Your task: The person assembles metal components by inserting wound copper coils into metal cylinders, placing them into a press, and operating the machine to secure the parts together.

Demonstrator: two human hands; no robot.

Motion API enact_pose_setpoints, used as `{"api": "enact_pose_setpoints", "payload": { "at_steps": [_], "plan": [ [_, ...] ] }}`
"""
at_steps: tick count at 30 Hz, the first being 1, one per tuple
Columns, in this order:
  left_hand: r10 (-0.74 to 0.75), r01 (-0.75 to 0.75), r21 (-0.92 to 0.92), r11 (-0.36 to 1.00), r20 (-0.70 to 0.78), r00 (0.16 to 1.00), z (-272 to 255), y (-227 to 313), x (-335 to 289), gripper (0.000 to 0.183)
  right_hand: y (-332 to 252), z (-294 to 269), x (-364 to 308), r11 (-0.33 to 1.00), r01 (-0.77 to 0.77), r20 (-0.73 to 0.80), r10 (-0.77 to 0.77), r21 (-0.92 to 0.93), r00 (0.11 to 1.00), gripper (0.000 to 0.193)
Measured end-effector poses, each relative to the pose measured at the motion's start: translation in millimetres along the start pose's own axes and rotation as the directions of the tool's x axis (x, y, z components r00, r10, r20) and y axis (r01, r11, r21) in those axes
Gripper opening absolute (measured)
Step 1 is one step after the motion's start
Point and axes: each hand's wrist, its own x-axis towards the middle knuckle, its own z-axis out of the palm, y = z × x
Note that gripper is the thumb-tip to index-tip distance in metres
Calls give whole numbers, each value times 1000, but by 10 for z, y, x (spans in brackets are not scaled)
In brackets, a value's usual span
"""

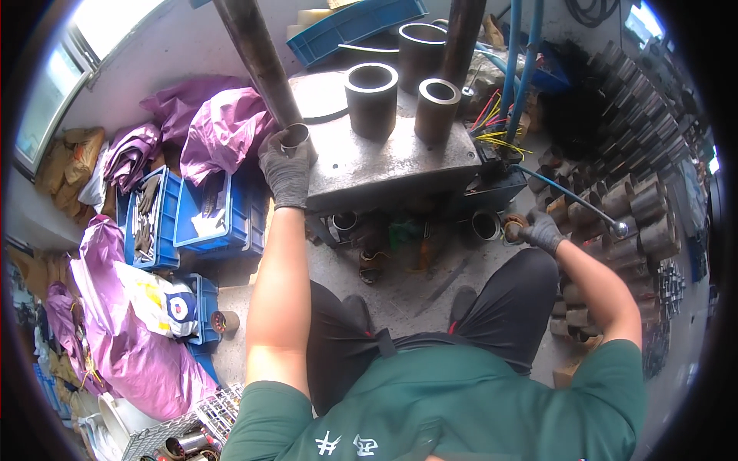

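My left hand (286,178), in a grey glove, is closed round a short metal sleeve (296,138) at the left corner of a steel machine table (400,173). The sleeve's open end faces up, beside the foot of a dark steel column (261,65). Low on the right, my right hand (544,232), also gloved, has its fingers curled on a small brownish metal ring (513,224). Just left of that ring is a larger dark ring (486,225). Three thick-walled steel cylinders stand on the table: a wide one (371,104), a narrower one (438,114) and one behind (421,58).
Rusty metal tubes (653,192) are stacked along the right. A lever with a ball knob (619,229) sticks out above my right hand. Blue crates (211,223) and purple sheeting (123,323) fill the left. A wire basket (173,430) with metal parts sits at lower left.
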Motion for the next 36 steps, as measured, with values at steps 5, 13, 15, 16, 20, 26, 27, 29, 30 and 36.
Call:
{"api": "enact_pose_setpoints", "payload": {
  "at_steps": [5, 13, 15, 16, 20, 26, 27, 29, 30, 36],
  "plan": [
    [-69, 59, 64, 996, 176, 982, 293, -17, -128, 39, 2528, 761, -702, 883, -123, -296, 280, 453, 913, 64],
    [115, -69, -106, 992, 519, 847, 549, 667, -769, 33, 2705, 2075, -2711, 108, -595, 307, 776, 796, 552, 16],
    [164, -41, -203, 978, 637, 753, 658, 760, -1071, 23, 2712, 2320, -3046, 24, -669, 409, 774, 743, 483, 16],
    [114, 124, -281, 952, 699, 706, 750, 590, -1219, 22, 2686, 2428, -3123, 19, -696, 441, 761, 718, 476, 19],
    [218, -77, -267, 961, 551, 806, 754, 911, -1363, 22, 2738, 2806, -3636, -48, -733, 477, 787, 679, 390, 15],
    [263, -289, 69, 955, 255, 931, 148, 531, -818, 26, 2705, 3079, -3615, -4, -729, 457, 782, 685, 425, 13],
    [101, -128, 76, 989, 294, 951, 146, 638, -781, 26, 2739, 3099, -3730, -20, -718, 445, 797, 695, 409, 13],
    [52, -103, 214, 971, 235, 971, -176, -24, -368, 31, 2683, 3161, -3616, 2, -706, 434, 787, 708, 438, 14],
    [-57, 22, 130, 991, 272, 961, 1, 178, -340, 29, 2748, 3228, -3836, -30, -682, 415, 813, 731, 408, 15],
    [-161, 266, 431, 862, -264, 951, -980, -1601, 518, 36, 2566, 2932, -3929, 879, -379, 358, 467, -290, 809, 42]
  ]
}}
